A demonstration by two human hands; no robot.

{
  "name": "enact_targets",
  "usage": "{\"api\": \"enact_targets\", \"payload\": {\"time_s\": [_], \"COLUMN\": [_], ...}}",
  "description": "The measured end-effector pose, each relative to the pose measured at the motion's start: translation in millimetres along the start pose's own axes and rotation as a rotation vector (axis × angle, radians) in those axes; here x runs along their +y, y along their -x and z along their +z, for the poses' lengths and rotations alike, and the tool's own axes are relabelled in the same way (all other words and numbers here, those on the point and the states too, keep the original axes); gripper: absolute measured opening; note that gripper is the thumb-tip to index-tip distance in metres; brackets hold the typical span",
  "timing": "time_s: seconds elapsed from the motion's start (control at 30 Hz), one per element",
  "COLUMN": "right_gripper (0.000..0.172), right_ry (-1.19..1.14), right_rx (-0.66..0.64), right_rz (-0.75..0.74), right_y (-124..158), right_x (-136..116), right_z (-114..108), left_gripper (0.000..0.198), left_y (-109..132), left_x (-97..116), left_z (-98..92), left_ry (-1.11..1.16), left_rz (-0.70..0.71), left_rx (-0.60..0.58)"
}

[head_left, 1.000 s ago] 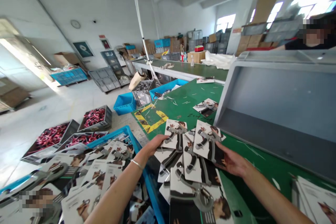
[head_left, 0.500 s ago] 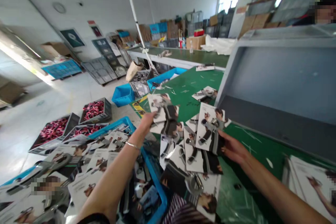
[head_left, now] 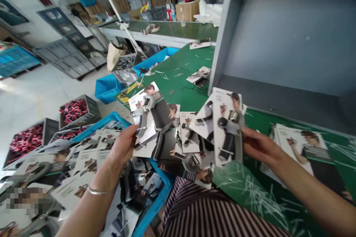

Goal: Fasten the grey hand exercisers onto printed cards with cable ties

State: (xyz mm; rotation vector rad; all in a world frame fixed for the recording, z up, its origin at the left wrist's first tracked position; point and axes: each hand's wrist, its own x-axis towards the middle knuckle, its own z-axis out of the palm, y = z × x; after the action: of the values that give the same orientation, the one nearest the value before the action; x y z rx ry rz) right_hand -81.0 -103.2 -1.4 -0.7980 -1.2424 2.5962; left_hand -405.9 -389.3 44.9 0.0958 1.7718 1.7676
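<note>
My left hand [head_left: 126, 144] is closed on the edge of a carded hand grip strengthener [head_left: 150, 113], a white and dark printed card with grey and black handles and a metal spring. More such cards lie close beneath it. My right hand [head_left: 257, 142] grips the right edge of another carded hand grip [head_left: 228, 129], held nearly upright with its front toward me. Between my hands, several carded hand grips [head_left: 190, 133] overlap at the near edge of the green table [head_left: 178, 70]. My fingertips are partly hidden behind the cards.
A blue crate [head_left: 164, 192] of carded grips stands at left. To the right are a stack of printed cards [head_left: 303, 144] and a large grey bin [head_left: 289, 52] on its side. White plastic strips [head_left: 258, 196] litter the table. Grey crates of pink-red parts [head_left: 73, 111] sit on the floor.
The view has turned right and down. My left hand has come closer with its carded grip, now tilted differently. The right hand's card is more upright and nearer to me.
</note>
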Motion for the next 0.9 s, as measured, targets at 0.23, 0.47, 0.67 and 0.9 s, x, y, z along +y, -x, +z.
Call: {"api": "enact_targets", "payload": {"time_s": [0.23, 0.47, 0.67, 0.9], "right_gripper": [0.040, 0.040, 0.014, 0.009], "right_ry": [0.453, 0.898, 1.326, 1.259], "right_rx": [0.076, 0.526, 0.359, 0.336], "right_rz": [0.000, -0.291, -0.430, -0.431], "right_y": [-56.9, -8.0, 41.0, 34.2], "right_x": [4.3, 2.2, 60.2, 67.8], "right_z": [7.8, -36.2, -22.2, -29.6], "left_gripper": [0.017, 0.016, 0.013, 0.034], "left_y": [-22.5, -8.2, -29.1, 3.5], "left_x": [-51.4, -57.8, -73.2, -70.6], "left_z": [14.2, 38.7, 66.3, 64.4], "left_ry": [-0.040, 0.138, 0.221, -0.245], "left_rz": [-0.194, -0.139, -0.047, 0.397], "left_rx": [-0.095, 0.069, 0.135, 0.379]}}
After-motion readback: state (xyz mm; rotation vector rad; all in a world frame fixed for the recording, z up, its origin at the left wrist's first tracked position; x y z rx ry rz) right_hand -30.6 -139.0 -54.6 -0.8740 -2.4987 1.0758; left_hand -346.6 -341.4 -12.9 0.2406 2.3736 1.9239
